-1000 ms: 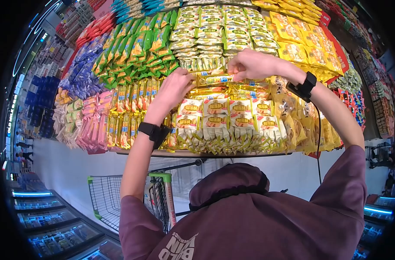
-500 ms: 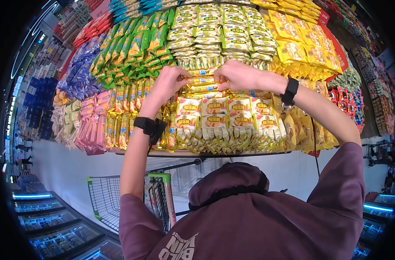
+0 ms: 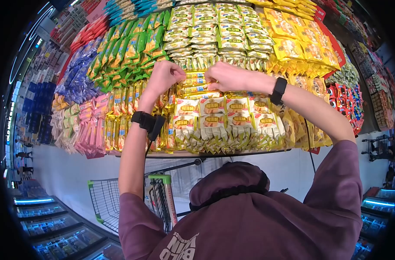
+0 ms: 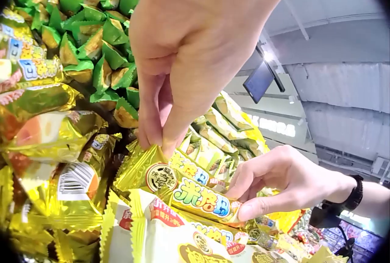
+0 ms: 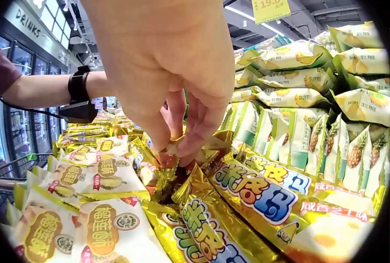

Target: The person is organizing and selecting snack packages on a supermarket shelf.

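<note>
In the head view, my left hand [image 3: 165, 77] and right hand [image 3: 233, 78] face each other over a row of gold-wrapped snack bars [image 3: 195, 81]. The left wrist view has my left thumb and fingertips pinching the crimped end of one gold snack bar [image 4: 192, 191], marked with blue and white characters. At its other end, my right hand [image 4: 277, 181] grips with thumb and fingers. Up close in the right wrist view, the right fingertips [image 5: 183, 147] pinch a gold wrapper end among more gold bars [image 5: 253, 193].
White-wrapped pastries [image 3: 212, 113] lie stacked in front of the gold bars. Behind are pineapple-print packets [image 3: 204, 30], with green packets [image 3: 134, 45] at left and yellow bags [image 3: 288, 47] at right. A shopping cart [image 3: 105, 201] stands below the display's front edge.
Both hands have shifted left in the head view, the right one further, so they are closer together. More gold bars now lie lined up just in front of the hands.
</note>
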`<state>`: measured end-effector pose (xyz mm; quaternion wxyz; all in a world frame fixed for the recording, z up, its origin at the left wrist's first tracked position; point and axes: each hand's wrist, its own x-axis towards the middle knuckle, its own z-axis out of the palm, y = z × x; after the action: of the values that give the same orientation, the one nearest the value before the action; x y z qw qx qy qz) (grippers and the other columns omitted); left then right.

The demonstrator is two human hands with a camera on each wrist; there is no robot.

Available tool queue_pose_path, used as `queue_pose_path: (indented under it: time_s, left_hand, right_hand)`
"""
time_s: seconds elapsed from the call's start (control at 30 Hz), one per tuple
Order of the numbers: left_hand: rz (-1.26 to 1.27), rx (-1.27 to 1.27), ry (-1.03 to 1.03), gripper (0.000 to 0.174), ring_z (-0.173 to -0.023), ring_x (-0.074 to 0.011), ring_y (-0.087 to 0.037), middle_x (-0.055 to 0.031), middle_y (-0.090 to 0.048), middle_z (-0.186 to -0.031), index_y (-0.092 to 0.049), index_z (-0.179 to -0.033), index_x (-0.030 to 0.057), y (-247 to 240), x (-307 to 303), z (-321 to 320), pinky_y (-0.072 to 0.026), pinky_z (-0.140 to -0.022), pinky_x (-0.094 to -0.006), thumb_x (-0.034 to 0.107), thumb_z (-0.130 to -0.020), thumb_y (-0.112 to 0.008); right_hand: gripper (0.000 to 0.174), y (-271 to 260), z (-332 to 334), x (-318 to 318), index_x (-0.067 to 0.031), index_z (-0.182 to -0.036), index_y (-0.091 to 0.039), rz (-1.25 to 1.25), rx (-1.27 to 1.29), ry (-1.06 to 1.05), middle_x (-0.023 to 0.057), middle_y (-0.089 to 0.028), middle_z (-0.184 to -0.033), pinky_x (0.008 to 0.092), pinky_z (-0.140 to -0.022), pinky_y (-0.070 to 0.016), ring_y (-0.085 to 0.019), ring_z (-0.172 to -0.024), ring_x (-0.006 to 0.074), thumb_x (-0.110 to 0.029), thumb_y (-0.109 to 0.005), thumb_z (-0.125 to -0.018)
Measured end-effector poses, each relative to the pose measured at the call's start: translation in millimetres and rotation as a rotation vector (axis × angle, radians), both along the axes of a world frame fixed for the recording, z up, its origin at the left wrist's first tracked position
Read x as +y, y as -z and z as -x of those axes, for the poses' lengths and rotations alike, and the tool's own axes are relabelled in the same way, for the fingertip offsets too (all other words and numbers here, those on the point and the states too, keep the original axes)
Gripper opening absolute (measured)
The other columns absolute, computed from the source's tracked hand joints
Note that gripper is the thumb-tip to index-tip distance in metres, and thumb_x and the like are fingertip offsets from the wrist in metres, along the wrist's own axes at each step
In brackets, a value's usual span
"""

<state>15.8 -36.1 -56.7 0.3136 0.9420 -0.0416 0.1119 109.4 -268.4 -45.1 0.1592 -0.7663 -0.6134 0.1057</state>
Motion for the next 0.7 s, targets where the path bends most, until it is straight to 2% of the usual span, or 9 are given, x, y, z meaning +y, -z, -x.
queue_pose_path:
  time_s: [0.1,0.23,0.33,0.53,0.63,0.7]
  left_hand:
    - [-0.041,-0.093,-0.030,0.016,-0.067,-0.0206,-0.069,-0.0129,-0.072,-0.075,-0.077,-0.086,-0.0002,-0.2,-8.4,3.1,-0.0550,-0.066,-0.0316,0.011,-0.076,-0.082]
    - [-0.106,-0.150,-0.010,0.021,-0.072,-0.0281,-0.068,-0.0142,-0.072,-0.084,-0.075,-0.086,-0.0001,-11.6,-23.6,23.6,-0.0545,-0.069,-0.0374,0.016,-0.074,-0.084]
    - [-0.307,-0.297,0.112,0.025,-0.073,-0.0249,-0.070,-0.0127,-0.071,-0.089,-0.075,-0.085,0.0002,-3.0,-21.3,29.5,-0.0557,-0.066,-0.0345,0.022,-0.076,-0.085]
    - [-0.178,-0.052,0.006,0.023,-0.069,-0.0258,-0.069,-0.0130,-0.068,-0.083,-0.073,-0.082,-0.0025,6.1,-25.1,34.3,-0.0553,-0.063,-0.0341,0.015,-0.073,-0.086]
    - [-0.169,-0.067,0.005,0.019,-0.068,-0.0240,-0.069,-0.0130,-0.067,-0.081,-0.073,-0.080,-0.0026,11.1,-23.8,32.1,-0.0550,-0.061,-0.0328,0.012,-0.075,-0.085]
    - [-0.129,-0.095,0.003,0.023,-0.066,-0.0229,-0.069,-0.0138,-0.067,-0.080,-0.072,-0.082,-0.0035,15.0,-22.9,31.4,-0.0554,-0.060,-0.0328,0.014,-0.075,-0.086]
  right_hand:
    - [0.024,-4.4,4.1,-1.4,0.0026,-0.080,-0.063,0.036,-0.131,0.029,0.0179,-0.067,-0.076,0.0448,-0.065,-0.0506,-0.066,-0.073,0.0368,-0.016,-0.077,-0.083]
    - [0.022,-1.9,0.2,-6.1,0.0019,-0.079,-0.063,0.103,-0.149,0.041,0.0171,-0.067,-0.076,0.0451,-0.065,-0.0508,-0.066,-0.073,0.0366,-0.016,-0.077,-0.083]
    - [0.019,-1.6,-0.1,-6.5,0.0007,-0.081,-0.064,0.061,-0.130,0.041,0.0164,-0.067,-0.076,0.0456,-0.066,-0.0510,-0.066,-0.074,0.0366,-0.014,-0.075,-0.083]
    - [0.012,-0.2,0.0,-2.9,-0.0010,-0.085,-0.065,-0.026,-0.216,0.021,0.0163,-0.067,-0.078,0.0468,-0.067,-0.0508,-0.066,-0.077,0.0375,-0.011,-0.071,-0.084]
    - [0.011,1.4,-7.1,-1.2,-0.0005,-0.085,-0.064,-0.098,-0.189,0.025,0.0169,-0.067,-0.080,0.0474,-0.067,-0.0506,-0.065,-0.078,0.0379,-0.010,-0.069,-0.086]
    - [0.010,0.6,-8.8,-2.6,-0.0004,-0.085,-0.064,-0.166,-0.210,0.035,0.0173,-0.068,-0.081,0.0477,-0.068,-0.0506,-0.066,-0.079,0.0379,-0.010,-0.068,-0.087]
